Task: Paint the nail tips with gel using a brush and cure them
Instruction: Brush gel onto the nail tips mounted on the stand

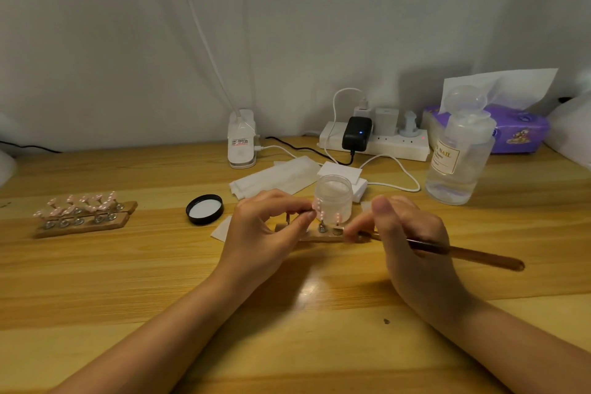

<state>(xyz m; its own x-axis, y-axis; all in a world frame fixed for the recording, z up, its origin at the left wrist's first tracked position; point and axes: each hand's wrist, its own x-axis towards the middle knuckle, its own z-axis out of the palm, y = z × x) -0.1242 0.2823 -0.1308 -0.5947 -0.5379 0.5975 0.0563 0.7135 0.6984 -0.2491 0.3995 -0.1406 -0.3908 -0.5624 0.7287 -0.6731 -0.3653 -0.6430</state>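
A small wooden holder (323,235) lies at the table's middle with pink nail tips (320,213) standing on metal stands. My left hand (265,230) pinches one nail tip's stand beside the holder. My right hand (412,233) grips a brown-handled brush (473,256), its handle pointing right and its head aimed at the holder's right end. An open clear gel jar (334,197) stands just behind the holder. Its black lid (204,209) lies upside down to the left.
Two more wooden holders (83,217) full of pink nail tips lie at the left. A white clip lamp (242,141), a power strip (377,141) with chargers and cables, white wipes (278,179), a clear liquid bottle (460,153) and a purple tissue box (511,129) stand behind.
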